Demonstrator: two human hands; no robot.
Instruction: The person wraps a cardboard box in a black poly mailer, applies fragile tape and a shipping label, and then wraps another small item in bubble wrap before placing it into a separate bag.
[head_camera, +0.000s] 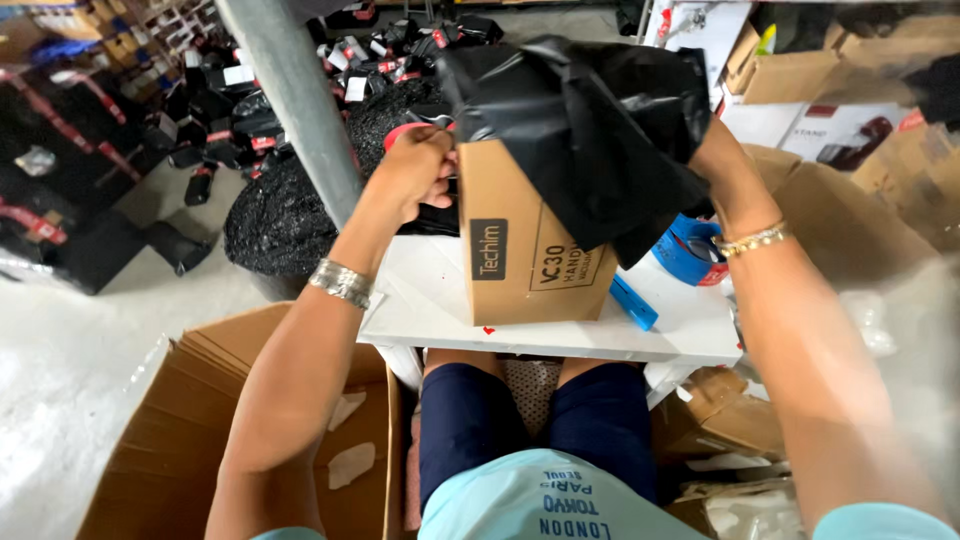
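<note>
Left hand (415, 175) pinches black plastic bag (590, 125) at box edge; right hand hidden inside bag, grip unclear. One cardboard box (525, 250) upright on white table (430, 300), one bag over it. Both arms outstretched.

Brown cardboard box (520, 240), glossy black plastic bag (590, 120), white table (430, 300), blue tape roll (688, 250) (possibly red-edged)
</note>
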